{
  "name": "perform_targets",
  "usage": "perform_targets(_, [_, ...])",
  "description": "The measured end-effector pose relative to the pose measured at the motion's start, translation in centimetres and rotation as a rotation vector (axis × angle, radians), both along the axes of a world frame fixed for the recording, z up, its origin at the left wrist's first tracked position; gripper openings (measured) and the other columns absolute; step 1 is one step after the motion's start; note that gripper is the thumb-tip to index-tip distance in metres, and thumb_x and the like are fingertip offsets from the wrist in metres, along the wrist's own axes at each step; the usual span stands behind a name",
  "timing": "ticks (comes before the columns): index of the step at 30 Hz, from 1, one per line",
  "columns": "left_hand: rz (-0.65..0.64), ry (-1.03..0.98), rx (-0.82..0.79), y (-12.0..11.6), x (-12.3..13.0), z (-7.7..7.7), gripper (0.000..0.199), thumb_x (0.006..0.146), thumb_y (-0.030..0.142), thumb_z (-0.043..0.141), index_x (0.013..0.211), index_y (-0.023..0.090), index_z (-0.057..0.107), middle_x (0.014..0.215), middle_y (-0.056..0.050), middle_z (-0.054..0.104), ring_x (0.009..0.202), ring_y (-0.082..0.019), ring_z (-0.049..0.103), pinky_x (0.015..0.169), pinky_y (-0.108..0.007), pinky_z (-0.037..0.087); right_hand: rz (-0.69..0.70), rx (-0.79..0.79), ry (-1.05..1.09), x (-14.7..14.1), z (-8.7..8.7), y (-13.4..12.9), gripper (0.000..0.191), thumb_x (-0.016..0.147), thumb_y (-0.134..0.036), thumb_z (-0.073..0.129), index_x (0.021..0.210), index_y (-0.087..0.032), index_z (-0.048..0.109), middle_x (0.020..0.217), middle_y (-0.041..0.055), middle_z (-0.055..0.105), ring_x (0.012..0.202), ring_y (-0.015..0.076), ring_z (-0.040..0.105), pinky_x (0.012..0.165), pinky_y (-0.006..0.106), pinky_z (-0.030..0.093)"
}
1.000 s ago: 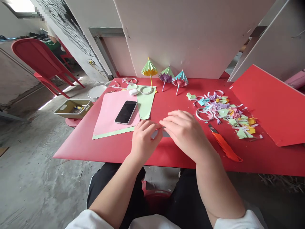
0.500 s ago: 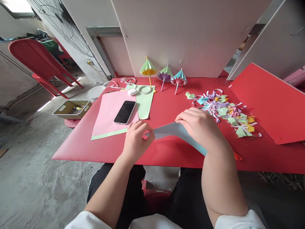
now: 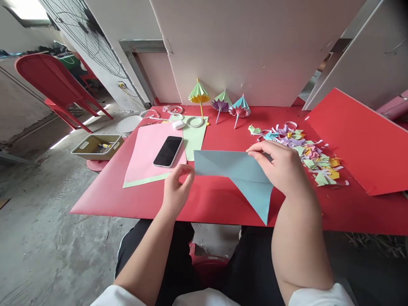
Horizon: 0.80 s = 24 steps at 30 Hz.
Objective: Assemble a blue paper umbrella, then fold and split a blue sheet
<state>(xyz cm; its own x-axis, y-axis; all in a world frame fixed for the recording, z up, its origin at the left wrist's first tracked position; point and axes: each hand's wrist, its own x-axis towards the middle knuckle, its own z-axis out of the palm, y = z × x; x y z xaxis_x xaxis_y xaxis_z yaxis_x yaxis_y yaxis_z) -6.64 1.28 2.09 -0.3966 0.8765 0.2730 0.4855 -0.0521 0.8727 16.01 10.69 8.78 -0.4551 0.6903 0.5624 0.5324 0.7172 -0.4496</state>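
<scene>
A blue sheet of paper (image 3: 236,163) with a fold line across it is held above the red tabletop, one pointed corner hanging toward the front edge. My right hand (image 3: 276,163) pinches its upper edge on the right side between thumb and fingers. At the paper's left edge, my left hand (image 3: 178,185) has thumb and index finger closed together on the rim. Beyond my left hand, a smartphone (image 3: 168,151) rests on pink paper (image 3: 143,148), with green paper (image 3: 193,140) partly beneath it.
Three folded paper umbrellas (image 3: 222,102) stand against the back wall. Coloured paper scraps (image 3: 306,148) are heaped at right, beside a leaning red board (image 3: 360,140). A white earbud case (image 3: 178,124) and a tape roll (image 3: 194,122) lie behind the phone. A basket (image 3: 97,145) is left of the table.
The blue paper has turned so its broad face shows, with its corner now hanging down. My left hand has shifted slightly left, and my right hand slightly right.
</scene>
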Motion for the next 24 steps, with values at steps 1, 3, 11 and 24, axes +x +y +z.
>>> perform_targets(1, [-0.046,-0.121,-0.016,0.0,0.3,-0.1,0.013,0.083,0.029,0.049,0.086,0.021,0.059,0.089,-0.003,0.063,0.088,-0.019,0.058,0.068,-0.028,0.048,-0.011,0.006,0.04,-0.2,0.0,0.0,0.013,0.085,-0.02,0.049,0.082,-0.023,0.061,0.079,0.0012,0.065,0.074,0.0158,0.059,0.064,0.027,0.043])
perform_targets(3, [-0.149,-0.346,-0.061,0.2,1.1,-0.3,0.023,0.085,0.035,0.047,0.097,0.021,0.06,0.103,-0.005,0.062,0.097,-0.021,0.058,0.081,-0.034,0.048,-0.027,0.007,0.11,-0.8,-0.2,0.0,0.013,0.086,-0.021,0.049,0.083,-0.022,0.061,0.082,0.0017,0.066,0.075,0.016,0.06,0.065,0.027,0.045])
perform_targets(11, [-0.365,-0.673,-0.088,1.4,3.4,0.2,0.024,0.08,0.034,0.059,0.096,0.017,0.065,0.096,-0.006,0.067,0.093,-0.024,0.062,0.087,-0.039,0.048,-0.042,-0.073,0.19,-3.2,-1.9,0.5,0.013,0.086,-0.023,0.047,0.089,-0.021,0.06,0.085,0.0023,0.065,0.079,0.016,0.061,0.069,0.028,0.048])
perform_targets(24, [-0.278,-0.496,0.022,1.9,2.5,2.0,0.015,0.081,0.033,0.058,0.083,0.019,0.063,0.079,0.0,0.06,0.075,-0.014,0.055,0.072,-0.027,0.046,0.041,-0.08,-0.081,-4.8,-2.5,-1.2,0.02,0.084,-0.034,0.052,0.097,-0.022,0.06,0.091,0.0043,0.063,0.077,0.0161,0.057,0.064,0.026,0.042])
